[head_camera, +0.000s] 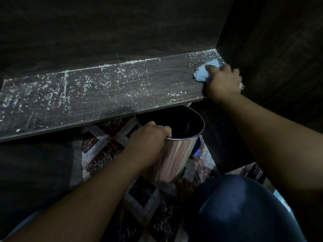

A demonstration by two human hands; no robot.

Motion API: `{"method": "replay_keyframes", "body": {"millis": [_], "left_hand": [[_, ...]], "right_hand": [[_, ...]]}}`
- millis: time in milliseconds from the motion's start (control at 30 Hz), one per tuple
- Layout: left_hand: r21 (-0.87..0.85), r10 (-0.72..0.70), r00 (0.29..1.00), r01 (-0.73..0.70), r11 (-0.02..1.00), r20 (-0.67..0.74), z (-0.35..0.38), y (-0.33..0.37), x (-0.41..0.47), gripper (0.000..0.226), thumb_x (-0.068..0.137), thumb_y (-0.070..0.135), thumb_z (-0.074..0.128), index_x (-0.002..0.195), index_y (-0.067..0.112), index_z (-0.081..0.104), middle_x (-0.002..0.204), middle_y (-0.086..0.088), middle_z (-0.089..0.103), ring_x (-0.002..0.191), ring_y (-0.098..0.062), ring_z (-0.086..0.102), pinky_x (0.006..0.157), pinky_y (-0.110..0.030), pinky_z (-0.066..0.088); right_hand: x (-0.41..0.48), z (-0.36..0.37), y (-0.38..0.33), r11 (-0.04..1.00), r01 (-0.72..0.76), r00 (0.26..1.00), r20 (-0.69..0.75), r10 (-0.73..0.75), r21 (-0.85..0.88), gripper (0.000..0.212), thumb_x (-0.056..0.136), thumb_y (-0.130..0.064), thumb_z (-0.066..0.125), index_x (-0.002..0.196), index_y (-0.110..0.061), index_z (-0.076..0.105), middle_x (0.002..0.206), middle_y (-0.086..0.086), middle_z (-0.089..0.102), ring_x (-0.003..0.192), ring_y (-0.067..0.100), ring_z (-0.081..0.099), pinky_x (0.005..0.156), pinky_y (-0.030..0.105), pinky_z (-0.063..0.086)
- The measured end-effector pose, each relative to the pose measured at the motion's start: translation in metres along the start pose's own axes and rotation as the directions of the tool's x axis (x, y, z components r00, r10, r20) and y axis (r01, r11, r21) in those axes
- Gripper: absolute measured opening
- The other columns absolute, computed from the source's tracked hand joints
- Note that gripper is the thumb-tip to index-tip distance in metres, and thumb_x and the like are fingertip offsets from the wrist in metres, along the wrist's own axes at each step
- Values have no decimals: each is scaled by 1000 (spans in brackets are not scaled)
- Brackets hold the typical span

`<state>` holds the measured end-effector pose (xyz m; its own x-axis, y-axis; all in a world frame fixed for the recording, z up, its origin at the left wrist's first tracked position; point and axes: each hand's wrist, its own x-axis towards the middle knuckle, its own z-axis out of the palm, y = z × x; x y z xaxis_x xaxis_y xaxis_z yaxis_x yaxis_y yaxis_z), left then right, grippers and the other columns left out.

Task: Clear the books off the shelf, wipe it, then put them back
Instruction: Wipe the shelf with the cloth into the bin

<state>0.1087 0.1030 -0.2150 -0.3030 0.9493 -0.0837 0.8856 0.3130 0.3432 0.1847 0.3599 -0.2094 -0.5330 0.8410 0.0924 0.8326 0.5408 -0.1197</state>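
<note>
The dark wooden shelf [108, 95] holds no books and is speckled with white crumbs and dust. At its right end, against the side wall, my right hand [224, 81] grips a crumpled pale blue cloth [204, 71] pressed onto the board. Just below the shelf's front edge, my left hand [148, 137] grips the rim of a shiny metal bin [176, 154], tilted with its dark mouth facing up. No books are in view.
The shelf's dark back panel [104, 32] and right side wall [272, 49] close in the space. A patterned tile floor [108, 151] lies below. My knee in blue jeans [236, 206] is at the lower right, with a bare foot [185, 187] beside the bin.
</note>
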Motion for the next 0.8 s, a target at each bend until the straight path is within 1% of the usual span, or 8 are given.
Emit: {"method": "replay_keyframes", "body": {"millis": [133,233,300,367,433,533,633,800], "left_hand": [[10,3,1000,-3,1000,-11,1,0,-1,22,86,16,54,105,26,58,98,6,60,102,-17,50,78,-34,48],[15,1,1000,-1,1000,10,2,0,-1,21,87,18,53,105,26,58,98,6,61,101,-16,50,78,-33,48],[22,11,1000,-11,1000,18,2,0,-1,20,86,19,52,104,27,58,100,7,62,101,-16,50,77,-32,48],[18,10,1000,-11,1000,23,2,-1,-2,20,87,19,52,104,27,58,100,7,62,100,-15,49,76,-30,47],[1,10,999,-11,1000,31,0,-2,-4,20,88,18,53,105,26,59,99,8,61,102,-14,49,79,-31,46],[-1,30,999,-30,1000,24,0,-5,-5,18,87,20,56,105,24,60,98,7,61,102,-15,49,79,-30,44],[0,47,999,-47,999,17,1,-8,-8,18,87,19,57,104,22,62,98,5,63,99,-16,50,75,-28,41],[-19,58,998,-58,998,40,-1,-11,-12,18,87,20,58,105,22,62,101,5,65,99,-16,49,80,-31,44]], "right_hand": [[-28,9,-48,984,165,986,-9,-165,73,61,87,-25,54,145,-36,36,143,16,39,122,39,36,101,41,30],[-41,12,-71,926,327,944,-13,-330,188,57,91,-21,47,145,-37,37,141,15,41,122,38,37,103,41,31],[-42,7,-71,897,378,925,-57,-375,228,57,91,-19,46,145,-35,37,139,15,42,120,38,39,104,43,32],[-32,-1,-57,918,356,934,-114,-340,178,58,90,-19,48,145,-35,37,142,16,40,121,39,38,103,45,32],[-16,-9,-38,955,276,955,-142,-260,110,60,89,-19,51,146,-34,37,146,17,34,125,41,35,105,46,29],[4,-10,-11,980,172,985,-32,-170,95,64,88,-20,54,147,-31,33,150,19,28,130,43,29,110,47,24],[11,-1,-11,975,205,974,82,-212,84,62,90,-23,50,148,-32,30,150,20,30,130,44,27,110,49,24],[3,2,-44,928,362,921,121,-371,93,58,93,-25,46,148,-38,30,152,15,28,130,41,24,108,50,24]]}}
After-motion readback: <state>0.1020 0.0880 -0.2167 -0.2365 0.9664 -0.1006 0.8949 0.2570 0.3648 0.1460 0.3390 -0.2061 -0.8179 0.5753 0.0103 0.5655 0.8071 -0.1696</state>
